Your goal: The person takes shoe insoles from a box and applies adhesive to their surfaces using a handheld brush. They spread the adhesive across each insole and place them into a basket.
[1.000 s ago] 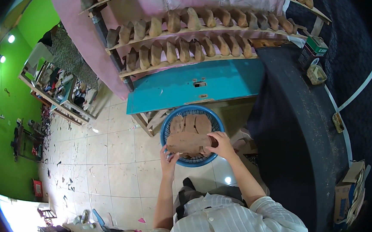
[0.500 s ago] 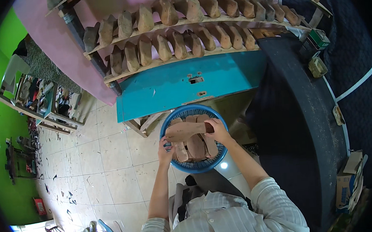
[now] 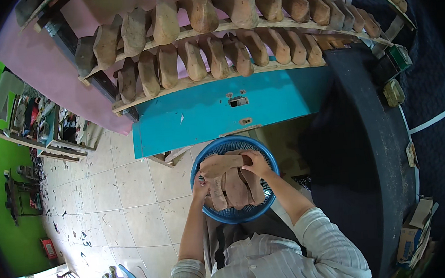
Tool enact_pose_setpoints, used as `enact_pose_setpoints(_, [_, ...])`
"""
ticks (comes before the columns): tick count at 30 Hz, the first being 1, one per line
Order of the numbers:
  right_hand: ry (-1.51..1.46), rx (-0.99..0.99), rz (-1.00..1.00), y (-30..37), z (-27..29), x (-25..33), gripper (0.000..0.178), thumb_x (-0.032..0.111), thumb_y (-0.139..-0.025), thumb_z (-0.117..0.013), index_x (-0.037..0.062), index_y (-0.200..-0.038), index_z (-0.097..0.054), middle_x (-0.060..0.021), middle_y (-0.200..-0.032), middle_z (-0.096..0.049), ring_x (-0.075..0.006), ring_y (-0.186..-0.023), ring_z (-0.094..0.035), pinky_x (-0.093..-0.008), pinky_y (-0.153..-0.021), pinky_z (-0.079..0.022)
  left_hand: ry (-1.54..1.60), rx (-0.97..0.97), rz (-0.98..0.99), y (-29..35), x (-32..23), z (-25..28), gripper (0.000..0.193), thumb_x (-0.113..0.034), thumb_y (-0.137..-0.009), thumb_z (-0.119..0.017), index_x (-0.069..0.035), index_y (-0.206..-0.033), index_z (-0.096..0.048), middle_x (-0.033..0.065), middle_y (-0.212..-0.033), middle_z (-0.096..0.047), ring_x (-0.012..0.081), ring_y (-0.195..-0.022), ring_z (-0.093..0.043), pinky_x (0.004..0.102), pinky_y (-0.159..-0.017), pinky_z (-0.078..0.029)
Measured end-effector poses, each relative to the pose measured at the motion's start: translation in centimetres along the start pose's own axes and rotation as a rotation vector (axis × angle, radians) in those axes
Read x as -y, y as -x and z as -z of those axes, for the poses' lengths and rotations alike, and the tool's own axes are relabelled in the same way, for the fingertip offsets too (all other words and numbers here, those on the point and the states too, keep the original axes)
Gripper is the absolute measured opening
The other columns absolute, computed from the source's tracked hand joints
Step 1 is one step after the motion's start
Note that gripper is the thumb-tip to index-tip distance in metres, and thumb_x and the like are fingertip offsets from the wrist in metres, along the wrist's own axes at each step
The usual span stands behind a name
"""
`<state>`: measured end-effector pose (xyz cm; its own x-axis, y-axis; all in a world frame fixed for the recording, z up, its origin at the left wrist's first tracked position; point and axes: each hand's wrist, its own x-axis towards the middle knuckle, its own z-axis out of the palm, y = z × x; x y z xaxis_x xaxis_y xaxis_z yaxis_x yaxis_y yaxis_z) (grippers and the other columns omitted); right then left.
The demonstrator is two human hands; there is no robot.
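Observation:
A brown wooden shoe last lies crosswise at the top of a blue plastic basket, above several other shoe lasts laid lengthwise. My right hand is closed round its darker heel end. At its toe end, my left hand has its fingers bent against the last, just inside the basket's left rim. Part of those fingers is hidden. The basket sits close in front of me, near my lap.
Two wooden shelves hold rows of shoe lasts ahead. Below them is a turquoise panel with cut-outs. A dark-covered surface runs along my right. Scraps litter the tiled floor to my left.
The view has shifted, so the shelves look larger and nearer. Both hands and the crosswise last are now lower over the basket, closer to the lasts inside.

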<state>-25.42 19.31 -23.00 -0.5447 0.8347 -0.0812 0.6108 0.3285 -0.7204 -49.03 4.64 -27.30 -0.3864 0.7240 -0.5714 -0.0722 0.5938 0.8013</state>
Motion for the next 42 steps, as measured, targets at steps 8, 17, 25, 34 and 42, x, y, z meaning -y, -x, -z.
enact_pose_setpoints(8, [0.047,0.043,-0.035,-1.1,-1.1,-1.8,0.061,0.019,-0.065,-0.079,0.0078,-0.119,-0.054,-0.0158,-0.123,-0.053,-0.0347,-0.115,-0.048,-0.0434,-0.099,-0.038,-0.09,-0.053,0.13,-1.2,-0.5,-1.0,0.074,-0.01,-0.077,-0.063,-0.02,-0.142,-0.031,0.0086,-0.086,-0.061,0.0155,-0.059,-0.06,0.0288,-0.054,-0.05])
enact_pose_setpoints(17, [0.101,0.077,0.016,-1.5,-1.8,-2.6,0.059,0.021,-0.068,-0.077,0.0081,-0.121,-0.053,-0.0157,-0.121,-0.053,-0.0343,-0.116,-0.047,-0.0427,-0.099,-0.038,-0.17,-0.079,0.162,-0.6,-0.8,-1.5,0.077,-0.011,-0.077,-0.063,-0.022,-0.144,-0.026,0.0106,-0.084,-0.062,0.0163,-0.062,-0.06,0.0285,-0.056,-0.05])
enact_pose_setpoints(25, [0.152,-0.028,0.029,-0.5,-0.6,1.0,0.053,0.021,-0.072,-0.075,0.0079,-0.119,-0.054,-0.015,-0.117,-0.056,-0.0346,-0.112,-0.05,-0.0421,-0.096,-0.041,-0.293,-0.113,0.078,-1.0,1.3,-0.4,0.076,-0.019,-0.077,-0.061,-0.021,-0.144,-0.026,0.0172,-0.096,-0.064,0.0273,-0.081,-0.062,0.0373,-0.078,-0.049])
enact_pose_setpoints(34, [-0.028,-0.412,0.046,7.6,0.9,5.5,0.029,0.012,-0.074,-0.072,0.0074,-0.1,-0.061,-0.0131,-0.098,-0.059,-0.0342,-0.096,-0.054,-0.041,-0.085,-0.043,-0.205,-0.228,-0.31,7.2,-1.8,-1.0,0.052,-0.014,-0.079,-0.061,-0.01,-0.128,-0.044,0.0112,-0.075,-0.06,0.0218,-0.068,-0.06,0.0345,-0.065,-0.048])
enact_pose_setpoints(42, [-0.051,-0.601,0.126,15.6,1.8,10.9,0.013,0.011,-0.072,-0.072,0.0075,-0.083,-0.065,-0.0103,-0.093,-0.058,-0.0307,-0.091,-0.055,-0.0393,-0.08,-0.043,-0.175,-0.132,-0.561,15.8,-3.9,-2.2,0.017,-0.008,-0.081,-0.064,-0.005,-0.096,-0.057,0.0063,-0.062,-0.052,0.0143,-0.054,-0.049,0.0289,-0.052,-0.041])
